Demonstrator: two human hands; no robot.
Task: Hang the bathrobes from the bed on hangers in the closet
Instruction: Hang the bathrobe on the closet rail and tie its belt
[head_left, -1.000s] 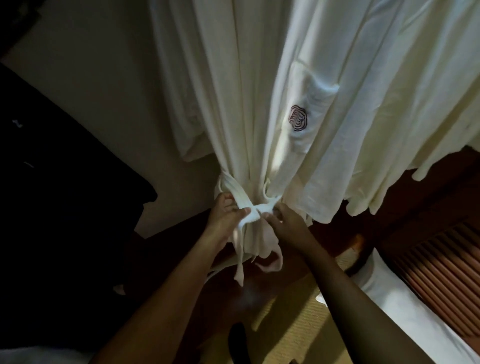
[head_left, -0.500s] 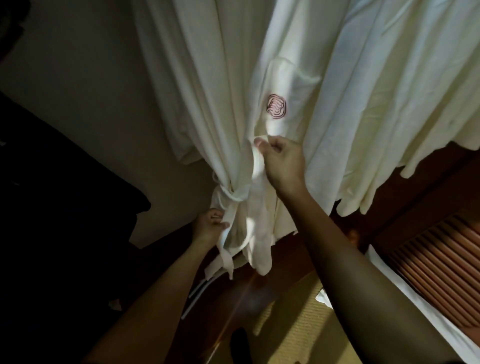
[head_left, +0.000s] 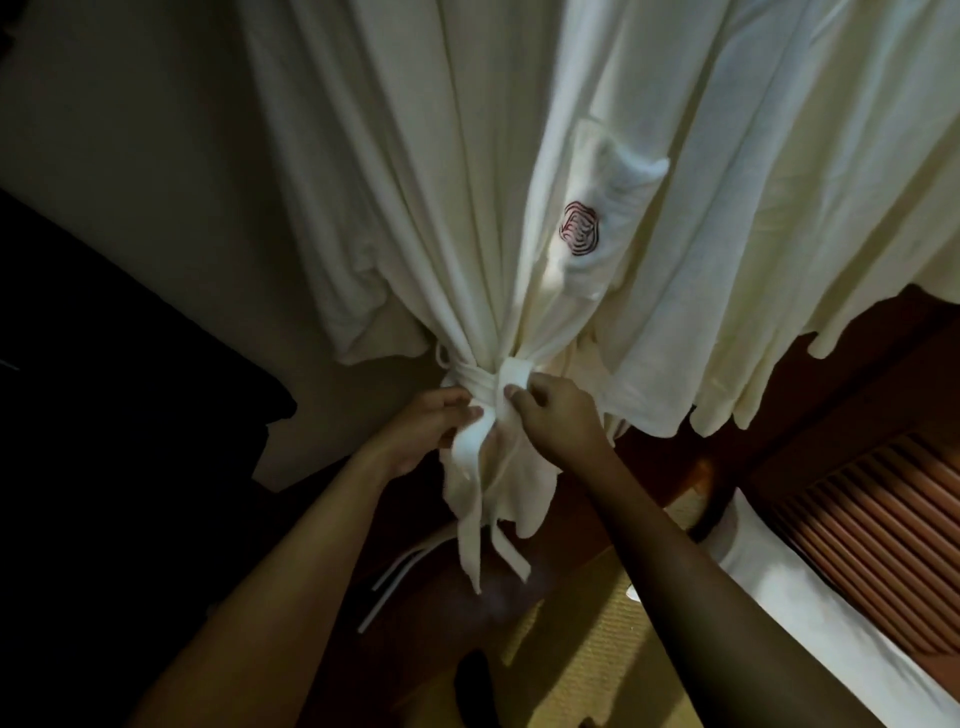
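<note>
Now | left grip (head_left: 426, 436) pinches belt (head_left: 475, 385) | right grip (head_left: 561, 422) pinches belt | bathrobe (head_left: 467, 208) hangs above

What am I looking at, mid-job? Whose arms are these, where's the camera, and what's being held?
No machine: these are a person's bare arms, filmed by one camera worn on their head, looking forward and down. A white bathrobe with a red emblem on its pocket hangs before them; its hanger is out of frame. Its belt is wrapped round the gathered cloth. The left hand pinches one belt strand, the right hand the loop beside it: both grips are on the belt. Below is a woven mat.
</note>
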